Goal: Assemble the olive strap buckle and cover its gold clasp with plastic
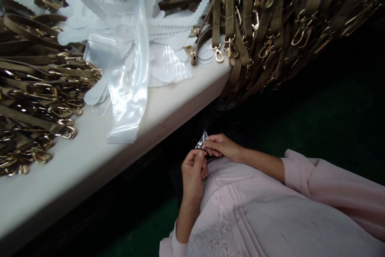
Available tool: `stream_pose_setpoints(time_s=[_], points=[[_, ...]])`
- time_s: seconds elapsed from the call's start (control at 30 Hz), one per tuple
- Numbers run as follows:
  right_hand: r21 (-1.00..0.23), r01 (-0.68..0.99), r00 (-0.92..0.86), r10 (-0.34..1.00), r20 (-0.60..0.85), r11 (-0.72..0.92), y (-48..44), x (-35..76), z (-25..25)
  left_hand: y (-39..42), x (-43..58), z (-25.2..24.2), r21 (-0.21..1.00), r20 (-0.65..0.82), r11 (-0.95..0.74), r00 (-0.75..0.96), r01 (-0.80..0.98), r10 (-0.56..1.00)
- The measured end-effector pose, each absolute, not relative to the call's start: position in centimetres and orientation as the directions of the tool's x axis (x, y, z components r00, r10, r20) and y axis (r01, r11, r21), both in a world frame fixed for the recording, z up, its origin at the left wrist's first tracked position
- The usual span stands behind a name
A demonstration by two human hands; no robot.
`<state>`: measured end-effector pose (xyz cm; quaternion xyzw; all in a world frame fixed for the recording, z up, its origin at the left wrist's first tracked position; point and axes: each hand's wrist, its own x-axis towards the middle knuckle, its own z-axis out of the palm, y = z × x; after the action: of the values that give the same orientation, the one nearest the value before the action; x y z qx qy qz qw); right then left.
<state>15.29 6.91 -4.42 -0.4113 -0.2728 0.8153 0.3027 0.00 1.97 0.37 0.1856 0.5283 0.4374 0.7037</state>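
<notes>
In front of my body, below the table edge, both hands are close together with their fingers pinched. My right hand (224,146) grips a small, shiny piece of plastic film (202,140), which sticks up in a point between the hands. The thumb and fingers of my left hand (194,168) are pressed together at the lower end of the film. Some small metal part seems to be there too, but it is too small and dark to name. What lies between the left fingertips is hidden.
A white table (168,102) runs diagonally in front of me. Brown straps with gold clasps (36,92) are piled on its left. More straps (248,12) hang over the right edge. White scalloped strips (177,28) and a long clear plastic film strip (129,96) lie between them.
</notes>
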Motion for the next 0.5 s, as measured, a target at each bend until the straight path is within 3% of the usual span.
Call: stream_pose_setpoints(time_s=[0.1,0.17,0.37,0.5], points=[[-0.804,-0.152,-0.348,0.793,-0.501,-0.575,7.2,16.2,-3.5,1.4,-1.2,0.6,0.85,-0.509,0.437,-0.252,-0.294,0.823],[-0.794,-0.132,-0.34,0.78,-0.526,-0.593,7.3,16.6,-2.8,1.3,-1.8,0.6,0.883,-0.47,0.439,-0.33,-0.169,0.819],[-0.679,-0.175,-0.39,0.684,-0.617,-0.713,7.2,16.4,-1.0,2.2,-1.1,0.1,0.878,-0.453,0.466,-0.125,0.108,0.883],[-0.645,-0.239,-0.41,0.678,-0.61,-0.726,7.3,16.0,-1.1,2.2,0.0,-0.1,0.845,-0.533,0.524,0.081,0.108,0.842]])
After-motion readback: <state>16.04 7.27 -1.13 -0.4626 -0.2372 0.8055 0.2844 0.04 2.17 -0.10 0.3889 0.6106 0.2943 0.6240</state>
